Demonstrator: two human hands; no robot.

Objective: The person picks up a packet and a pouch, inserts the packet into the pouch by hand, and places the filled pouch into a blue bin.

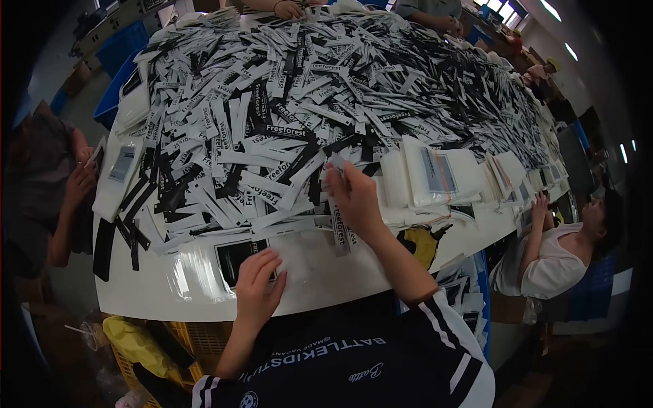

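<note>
Near the table's front edge, my left hand lies with its fingers stretched out over a clear plastic bag that has a black printed panel. My right hand is raised to the right of it, with thumb and fingers pinched together. Narrow white strip packets, lettered "Freeforest" in black, hang below those fingers, and a pale end shows above the fingertips. Just beyond both hands spreads a wide heap of black and white strip packets. Close to my right hand stands a stack of clear bags with printed labels.
More bag stacks line the table's right edge; another bag pile lies at the left. A yellow and black cloth hangs at the front edge. Blue bins and a yellow crate stand below. Several people surround the white table.
</note>
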